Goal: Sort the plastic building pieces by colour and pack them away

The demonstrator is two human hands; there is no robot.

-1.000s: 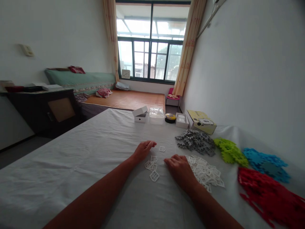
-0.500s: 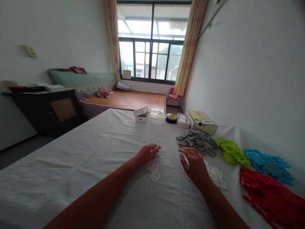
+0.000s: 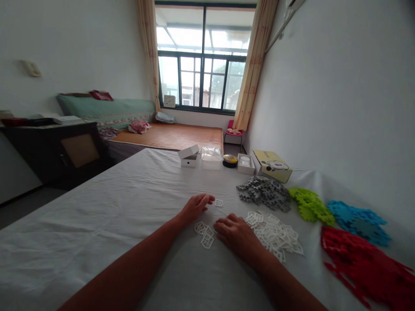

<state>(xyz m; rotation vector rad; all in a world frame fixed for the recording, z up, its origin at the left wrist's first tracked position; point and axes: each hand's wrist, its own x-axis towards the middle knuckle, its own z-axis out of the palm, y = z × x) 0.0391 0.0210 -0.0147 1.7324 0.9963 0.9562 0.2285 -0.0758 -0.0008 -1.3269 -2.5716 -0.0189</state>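
Observation:
Near the middle of the white cloth, my left hand (image 3: 196,208) has its fingers loosely bent and apart, with nothing seen in them. Just right of its fingertips lies a single white lattice-like piece (image 3: 219,202). My right hand (image 3: 234,233) is low over the cloth with fingers curled downward; whatever they hold, if anything, is hidden. Its fingertips are close to a few similar white lattice pieces (image 3: 206,240) that partly overlap between my forearms. Beyond the right hand's wrist spreads a heap of white lattice pieces (image 3: 275,233).
Grey pieces (image 3: 266,193), green pieces (image 3: 311,206), blue pieces (image 3: 358,220) and red pieces (image 3: 366,263) lie in piles on the right. Along the far edge stand a white box (image 3: 189,156), a clear container (image 3: 212,158), a round tin (image 3: 230,161), an open white box (image 3: 245,163) and a yellow carton (image 3: 272,165).
My right hand has moved left and down from above the white heap to beside the small white pieces. The left fingertips have drawn slightly away from the single piece. The view has shifted slightly.

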